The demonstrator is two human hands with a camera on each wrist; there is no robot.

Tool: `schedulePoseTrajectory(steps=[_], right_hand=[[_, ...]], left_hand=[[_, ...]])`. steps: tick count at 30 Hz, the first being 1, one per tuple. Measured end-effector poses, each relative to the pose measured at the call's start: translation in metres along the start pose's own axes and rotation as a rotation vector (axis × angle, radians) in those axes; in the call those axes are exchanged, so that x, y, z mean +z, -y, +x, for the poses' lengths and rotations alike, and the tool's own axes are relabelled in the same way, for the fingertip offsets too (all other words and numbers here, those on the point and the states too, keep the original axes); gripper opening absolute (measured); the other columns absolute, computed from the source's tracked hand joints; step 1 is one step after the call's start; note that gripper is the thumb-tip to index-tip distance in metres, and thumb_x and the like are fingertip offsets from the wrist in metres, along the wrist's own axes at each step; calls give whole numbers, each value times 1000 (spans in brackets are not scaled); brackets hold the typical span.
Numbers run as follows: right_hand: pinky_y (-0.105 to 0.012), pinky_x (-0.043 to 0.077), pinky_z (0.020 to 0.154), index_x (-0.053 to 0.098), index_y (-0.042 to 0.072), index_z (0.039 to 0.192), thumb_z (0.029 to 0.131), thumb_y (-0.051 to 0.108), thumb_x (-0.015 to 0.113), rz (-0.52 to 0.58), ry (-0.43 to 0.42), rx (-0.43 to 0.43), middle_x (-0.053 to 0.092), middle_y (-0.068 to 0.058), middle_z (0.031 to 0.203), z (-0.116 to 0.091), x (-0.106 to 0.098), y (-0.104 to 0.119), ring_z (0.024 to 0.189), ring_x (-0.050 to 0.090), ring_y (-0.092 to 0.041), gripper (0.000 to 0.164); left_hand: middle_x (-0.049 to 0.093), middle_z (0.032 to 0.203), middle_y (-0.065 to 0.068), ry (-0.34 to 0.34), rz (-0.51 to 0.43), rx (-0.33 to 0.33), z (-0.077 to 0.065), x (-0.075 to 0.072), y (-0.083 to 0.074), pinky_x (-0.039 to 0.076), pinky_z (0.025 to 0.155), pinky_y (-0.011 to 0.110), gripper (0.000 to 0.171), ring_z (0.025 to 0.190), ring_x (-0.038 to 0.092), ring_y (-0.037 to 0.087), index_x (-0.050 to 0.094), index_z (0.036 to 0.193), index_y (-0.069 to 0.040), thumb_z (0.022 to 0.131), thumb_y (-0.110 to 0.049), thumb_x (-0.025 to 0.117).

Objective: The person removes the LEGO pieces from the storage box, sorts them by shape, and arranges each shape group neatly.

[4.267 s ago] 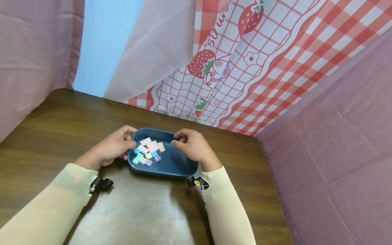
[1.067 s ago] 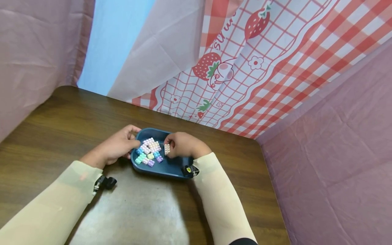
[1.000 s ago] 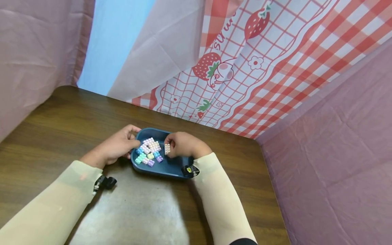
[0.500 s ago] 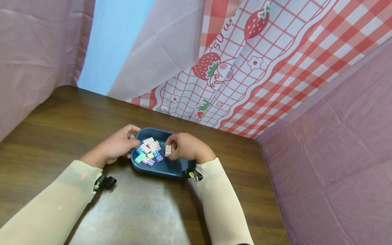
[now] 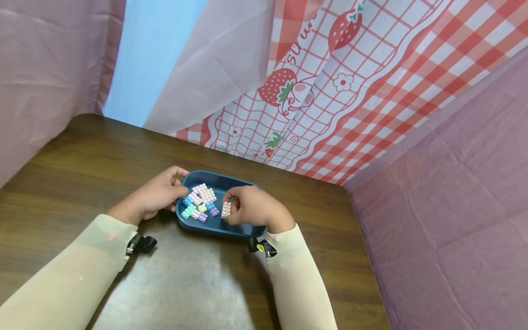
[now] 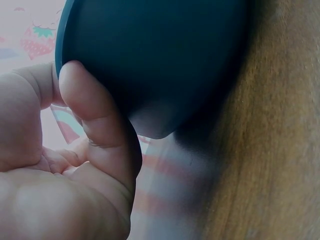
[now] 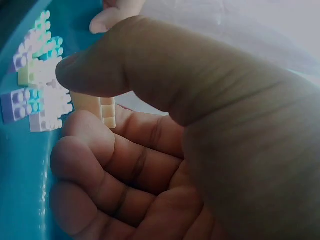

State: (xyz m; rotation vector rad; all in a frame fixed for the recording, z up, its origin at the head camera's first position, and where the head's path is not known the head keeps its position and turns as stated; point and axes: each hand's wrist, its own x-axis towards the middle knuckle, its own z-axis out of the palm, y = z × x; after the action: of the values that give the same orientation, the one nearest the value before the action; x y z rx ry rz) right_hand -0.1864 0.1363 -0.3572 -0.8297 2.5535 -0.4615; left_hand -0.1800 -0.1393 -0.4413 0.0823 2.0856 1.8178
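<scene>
A dark blue tray (image 5: 218, 182) with rounded corners sits on the table. My left hand (image 5: 154, 195) grips its left end; in the left wrist view the thumb lies against the tray's outer wall (image 6: 160, 60). Over the middle of the tray, my right hand (image 5: 260, 206) pinches a beige toy brick (image 5: 226, 209) with its studs showing. The right wrist view shows this brick (image 7: 90, 106) between thumb and forefinger, partly hidden. A heap of pastel toy bricks (image 5: 202, 196), white, pink, teal, blue, yellow and purple, lies in the tray's left half.
The brown wooden table (image 5: 103, 156) has a bright reflection at its front. Behind it hangs a red and white strawberry-print cloth (image 5: 342, 82), with a pink cloth wall (image 5: 437, 206) on the right. Black wrist cameras (image 5: 142, 244) sit at both cuffs.
About four seconds ago the beige brick lay in the heap. My right hand has since taken hold of it, and lately shifted slightly towards the person. The left hand keeps its grip.
</scene>
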Motion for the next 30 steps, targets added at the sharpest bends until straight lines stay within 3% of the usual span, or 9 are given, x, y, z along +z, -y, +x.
schedulePoseTrajectory(steps=[18,30], right_hand=[[-18,51,62,67,20,109,84,23,84,10,-61,-102,64,11,75,-36,27,30,65,57,0,30],[-9,46,61,70,16,107,82,22,84,-102,-67,-190,63,15,74,-46,50,55,64,52,8,30]], left_hand=[[53,108,19,0,-11,-1,4,2,3,56,53,31,60,72,59,23,33,152,-7,99,-11,60],[54,104,18,-5,-29,8,2,1,3,55,52,30,55,67,57,21,35,149,-6,100,-10,58]])
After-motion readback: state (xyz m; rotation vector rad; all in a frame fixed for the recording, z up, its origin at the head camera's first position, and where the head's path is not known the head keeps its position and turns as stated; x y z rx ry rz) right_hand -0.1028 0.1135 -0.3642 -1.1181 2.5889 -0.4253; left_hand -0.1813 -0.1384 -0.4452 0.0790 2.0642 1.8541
